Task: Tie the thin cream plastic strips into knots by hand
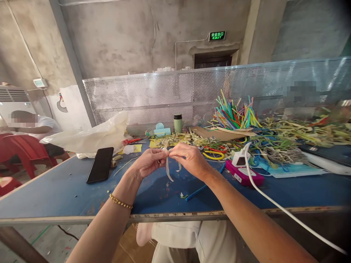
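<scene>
My left hand and my right hand meet above the blue table. Thumb and fingers of each are pinched together on a thin whitish strip, whose loose end hangs down between them. A small pale piece sits at the left fingertips, too small to make out. Below my right hand, a blue stick lies on the table with a small pale scrap beside its lower end. A beaded gold bracelet circles my left wrist.
A black phone lies left, near a plastic bag. Behind stand a green bottle and colourful sticks. A magenta power block with a white cable is right. A person sits far left.
</scene>
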Demonstrator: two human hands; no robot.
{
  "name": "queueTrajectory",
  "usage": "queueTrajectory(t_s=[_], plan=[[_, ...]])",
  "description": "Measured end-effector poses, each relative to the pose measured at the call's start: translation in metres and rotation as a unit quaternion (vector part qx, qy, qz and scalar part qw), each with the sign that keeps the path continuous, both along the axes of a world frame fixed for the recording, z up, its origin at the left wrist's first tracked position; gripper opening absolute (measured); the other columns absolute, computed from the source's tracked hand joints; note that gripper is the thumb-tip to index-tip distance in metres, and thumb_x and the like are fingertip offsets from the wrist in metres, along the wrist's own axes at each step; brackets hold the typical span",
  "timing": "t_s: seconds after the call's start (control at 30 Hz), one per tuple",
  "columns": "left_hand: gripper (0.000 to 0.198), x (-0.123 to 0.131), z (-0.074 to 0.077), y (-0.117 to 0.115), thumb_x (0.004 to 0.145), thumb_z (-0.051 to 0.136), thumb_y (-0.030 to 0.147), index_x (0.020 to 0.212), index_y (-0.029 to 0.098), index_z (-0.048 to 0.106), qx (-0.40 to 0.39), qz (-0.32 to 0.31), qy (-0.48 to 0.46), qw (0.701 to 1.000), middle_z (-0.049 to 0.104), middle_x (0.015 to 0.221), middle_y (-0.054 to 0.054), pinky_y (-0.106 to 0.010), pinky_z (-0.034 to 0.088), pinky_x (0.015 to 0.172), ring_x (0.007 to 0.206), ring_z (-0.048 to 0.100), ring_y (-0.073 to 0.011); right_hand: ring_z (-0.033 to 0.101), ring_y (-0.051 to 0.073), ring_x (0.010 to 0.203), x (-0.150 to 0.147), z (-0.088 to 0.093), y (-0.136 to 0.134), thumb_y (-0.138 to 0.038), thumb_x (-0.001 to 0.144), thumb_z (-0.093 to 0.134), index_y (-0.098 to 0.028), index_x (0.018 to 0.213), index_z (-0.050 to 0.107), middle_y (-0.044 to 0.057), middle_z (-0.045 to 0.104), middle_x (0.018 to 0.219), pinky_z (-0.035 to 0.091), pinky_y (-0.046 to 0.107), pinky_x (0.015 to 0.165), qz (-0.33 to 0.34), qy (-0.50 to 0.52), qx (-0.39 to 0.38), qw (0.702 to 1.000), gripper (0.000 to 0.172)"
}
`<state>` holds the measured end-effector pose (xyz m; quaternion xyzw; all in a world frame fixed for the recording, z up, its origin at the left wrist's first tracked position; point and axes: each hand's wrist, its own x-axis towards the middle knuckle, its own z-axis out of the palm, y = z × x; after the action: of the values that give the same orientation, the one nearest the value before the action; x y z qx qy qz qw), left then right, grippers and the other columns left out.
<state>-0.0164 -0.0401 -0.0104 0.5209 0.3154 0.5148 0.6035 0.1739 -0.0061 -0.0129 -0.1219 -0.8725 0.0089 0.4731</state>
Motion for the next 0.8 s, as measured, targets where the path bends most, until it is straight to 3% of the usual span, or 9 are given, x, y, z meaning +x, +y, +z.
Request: queueTrajectory(t_s=[0.2,0.33,0.43,0.53,0.6,0.67,0.8], plan=[[0.024,0.001,-0.001,0.001,0.061,0.084,0.025,0.063,0.008,0.068,0.051,0.058,0.028,0.997,0.051,0.057,0.000,-0.022,0.030,0.050,0.052,0.042,-0.0060,0.066,0.015,0.084,0.000,0.004,-0.001,-0.005,0.085,0.056,-0.020,0.091,0.075,0.005,0.071,0.091,0.051,0.028,0.076,0.010,0.014,-0.055,0.998,0.025],[0.024,0.002,0.000,0.000,0.059,0.085,0.026,0.059,0.009,0.067,0.071,0.110,0.040,0.991,0.053,0.055,0.000,-0.024,0.030,0.051,0.051,0.043,-0.0067,0.066,0.016,0.076,0.004,0.004,0.008,-0.001,0.075,0.049,-0.016,0.091,0.075,0.006,0.073,0.085,0.051,0.028,0.071,-0.042,0.061,-0.204,0.976,0.034],[0.024,0.005,-0.001,-0.001,0.058,0.085,0.027,0.060,0.010,0.068,0.084,0.109,0.042,0.990,0.055,0.056,0.000,-0.024,0.032,0.053,0.052,0.045,-0.0075,0.062,0.016,0.067,0.005,0.002,0.011,-0.017,0.079,0.058,-0.014,0.079,0.074,0.004,0.070,0.072,0.047,0.027,0.064,-0.052,0.038,-0.330,0.942,0.017],[0.023,0.006,-0.002,-0.001,0.059,0.085,0.027,0.062,0.010,0.069,0.091,0.090,0.051,0.990,0.056,0.057,0.000,-0.025,0.033,0.055,0.054,0.046,-0.0081,0.056,0.014,0.063,0.002,0.000,0.006,-0.040,0.082,0.062,-0.015,0.072,0.071,0.002,0.066,0.068,0.041,0.026,0.059,0.023,0.032,-0.421,0.906,0.028],[0.022,0.006,-0.003,0.000,0.060,0.084,0.028,0.064,0.010,0.070,0.092,0.079,0.053,0.991,0.057,0.058,-0.001,-0.025,0.034,0.056,0.055,0.047,-0.0086,0.057,0.014,0.067,-0.002,0.001,0.003,-0.046,0.078,0.067,-0.016,0.081,0.072,0.003,0.068,0.077,0.041,0.026,0.059,0.065,0.090,-0.475,0.873,0.030],[0.022,0.006,-0.004,0.001,0.061,0.084,0.027,0.064,0.011,0.070,0.090,0.077,0.052,0.992,0.058,0.059,-0.001,-0.025,0.034,0.056,0.055,0.047,-0.0087,0.059,0.015,0.074,-0.006,0.002,0.001,-0.045,0.070,0.074,-0.017,0.089,0.072,0.004,0.070,0.085,0.042,0.026,0.061,0.066,0.158,-0.492,0.853,0.033],[0.020,0.006,-0.005,0.000,0.061,0.083,0.026,0.062,0.011,0.070,0.087,0.072,0.053,0.992,0.057,0.059,-0.001,-0.025,0.032,0.055,0.055,0.047,-0.0086,0.061,0.016,0.075,-0.010,0.003,0.001,-0.040,0.063,0.079,-0.018,0.083,0.074,0.003,0.071,0.081,0.044,0.028,0.067,0.043,0.219,-0.448,0.866,0.030]])
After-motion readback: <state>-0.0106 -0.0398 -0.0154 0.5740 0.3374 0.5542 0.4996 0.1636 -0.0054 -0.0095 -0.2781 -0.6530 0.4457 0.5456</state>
